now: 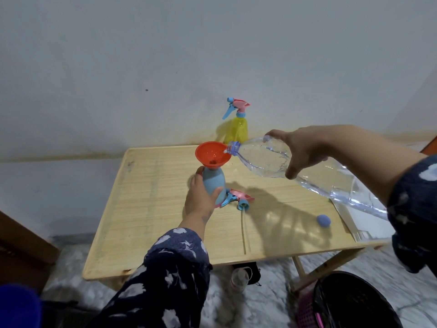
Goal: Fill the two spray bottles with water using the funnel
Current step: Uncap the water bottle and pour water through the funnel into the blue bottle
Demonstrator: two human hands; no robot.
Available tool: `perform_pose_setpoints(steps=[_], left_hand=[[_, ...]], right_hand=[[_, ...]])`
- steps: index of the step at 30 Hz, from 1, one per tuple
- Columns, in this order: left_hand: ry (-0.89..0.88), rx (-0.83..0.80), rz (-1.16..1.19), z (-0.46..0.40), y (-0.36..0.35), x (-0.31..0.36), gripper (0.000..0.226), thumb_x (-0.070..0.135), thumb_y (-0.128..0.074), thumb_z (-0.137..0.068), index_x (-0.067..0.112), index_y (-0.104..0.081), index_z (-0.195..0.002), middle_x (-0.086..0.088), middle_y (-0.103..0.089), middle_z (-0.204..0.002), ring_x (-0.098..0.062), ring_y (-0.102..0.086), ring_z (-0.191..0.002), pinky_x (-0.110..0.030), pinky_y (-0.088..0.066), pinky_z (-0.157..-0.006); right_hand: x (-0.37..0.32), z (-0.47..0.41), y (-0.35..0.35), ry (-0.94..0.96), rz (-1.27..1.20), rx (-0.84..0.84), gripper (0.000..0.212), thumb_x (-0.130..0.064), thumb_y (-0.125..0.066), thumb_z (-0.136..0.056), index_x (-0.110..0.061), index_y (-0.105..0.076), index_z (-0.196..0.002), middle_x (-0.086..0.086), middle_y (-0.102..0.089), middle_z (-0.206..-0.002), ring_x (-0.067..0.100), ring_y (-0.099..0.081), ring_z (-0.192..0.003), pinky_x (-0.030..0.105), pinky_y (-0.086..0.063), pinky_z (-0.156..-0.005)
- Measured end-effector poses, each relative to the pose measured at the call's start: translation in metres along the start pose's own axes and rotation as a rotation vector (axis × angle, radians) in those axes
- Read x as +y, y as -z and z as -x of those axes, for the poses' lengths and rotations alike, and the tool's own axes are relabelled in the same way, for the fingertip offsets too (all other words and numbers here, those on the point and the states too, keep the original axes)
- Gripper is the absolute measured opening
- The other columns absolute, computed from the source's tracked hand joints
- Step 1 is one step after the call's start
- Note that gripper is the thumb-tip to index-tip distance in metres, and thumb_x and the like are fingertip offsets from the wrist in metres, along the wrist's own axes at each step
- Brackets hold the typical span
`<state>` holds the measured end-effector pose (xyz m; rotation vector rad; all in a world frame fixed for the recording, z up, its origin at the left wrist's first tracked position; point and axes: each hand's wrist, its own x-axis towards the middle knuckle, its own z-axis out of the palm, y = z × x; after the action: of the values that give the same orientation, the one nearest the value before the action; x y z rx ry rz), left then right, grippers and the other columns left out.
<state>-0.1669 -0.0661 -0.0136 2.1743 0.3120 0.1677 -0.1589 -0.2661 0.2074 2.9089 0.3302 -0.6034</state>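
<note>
A blue spray bottle (214, 183) stands on the wooden table (146, 209) with a red funnel (212, 155) in its neck. My left hand (201, 197) grips the bottle's body. My right hand (300, 152) holds a large clear water bottle (264, 157) tilted, its mouth over the funnel's rim, and water runs into the funnel. The blue bottle's pink and blue spray head (238, 197) lies on the table beside it. A yellow spray bottle (237, 126) with its spray head on stands at the table's far edge by the wall.
A blue bottle cap (323, 220) lies on the table's right side, near white sheets (364, 221) at the right edge. Under the table lies a small bottle (240, 279). A black basket (354, 301) sits on the floor at lower right.
</note>
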Motion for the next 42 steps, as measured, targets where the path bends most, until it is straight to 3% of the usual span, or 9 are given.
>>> perform_pose_setpoints(steps=[13, 20, 28, 33, 37, 42], left_hand=[[0.01, 0.004, -0.002, 0.0007, -0.0014, -0.0006, 0.072, 0.031, -0.068, -0.089, 0.019, -0.029, -0.147, -0.002, -0.04, -0.143, -0.026, -0.051, -0.121, -0.041, -0.047, -0.096], [-0.003, 0.003, 0.005, 0.001, -0.0005, -0.0001, 0.075, 0.03, -0.069, -0.088, 0.021, -0.026, -0.149, -0.002, -0.043, -0.142, -0.025, -0.051, -0.122, -0.043, -0.048, -0.095], [-0.001, 0.007, -0.002, 0.0014, -0.0008, 0.0003, 0.075, 0.032, -0.069, -0.088, 0.022, -0.026, -0.148, -0.001, -0.044, -0.14, -0.026, -0.052, -0.12, -0.041, -0.048, -0.091], [0.008, 0.002, -0.003, 0.0015, -0.0005, 0.0, 0.074, 0.033, -0.068, -0.088, 0.022, -0.026, -0.148, -0.001, -0.043, -0.14, -0.026, -0.051, -0.122, -0.043, -0.048, -0.093], [0.013, 0.002, 0.012, 0.0007, -0.0003, 0.0005, 0.074, 0.031, -0.069, -0.088, 0.023, -0.026, -0.149, -0.001, -0.043, -0.141, -0.025, -0.051, -0.123, -0.042, -0.048, -0.094], [0.014, 0.004, 0.015, 0.0013, 0.0001, 0.0007, 0.075, 0.03, -0.069, -0.088, 0.022, -0.026, -0.149, -0.001, -0.042, -0.143, -0.024, -0.05, -0.124, -0.04, -0.046, -0.095]], right_hand=[[0.0009, -0.0013, 0.0005, -0.001, 0.025, 0.015, 0.102, -0.028, -0.077, -0.07, -0.037, -0.009, -0.146, 0.007, -0.057, -0.068, 0.02, -0.057, -0.055, 0.021, -0.036, -0.046], [0.0004, 0.0026, 0.0018, 0.0, 0.051, 0.019, 0.101, -0.029, -0.076, -0.072, -0.037, -0.008, -0.146, 0.006, -0.057, -0.068, 0.016, -0.054, -0.048, 0.02, -0.036, -0.043], [0.0031, -0.0036, -0.0005, 0.004, 0.044, 0.028, 0.105, -0.03, -0.077, -0.07, -0.037, -0.005, -0.147, 0.012, -0.063, -0.081, 0.023, -0.061, -0.064, 0.024, -0.04, -0.052], [0.0024, -0.0041, -0.0026, 0.004, 0.062, 0.027, 0.105, -0.032, -0.077, -0.07, -0.038, -0.004, -0.147, 0.009, -0.063, -0.077, 0.021, -0.061, -0.064, 0.024, -0.039, -0.052], [0.0037, -0.0056, -0.0034, 0.005, 0.064, 0.031, 0.107, -0.033, -0.077, -0.069, -0.038, -0.004, -0.146, 0.01, -0.066, -0.084, 0.025, -0.065, -0.077, 0.026, -0.043, -0.058], [0.0047, -0.0062, -0.0067, 0.012, 0.045, 0.053, 0.107, -0.035, -0.077, -0.067, -0.039, -0.005, -0.146, 0.01, -0.065, -0.082, 0.025, -0.065, -0.078, 0.029, -0.046, -0.065]])
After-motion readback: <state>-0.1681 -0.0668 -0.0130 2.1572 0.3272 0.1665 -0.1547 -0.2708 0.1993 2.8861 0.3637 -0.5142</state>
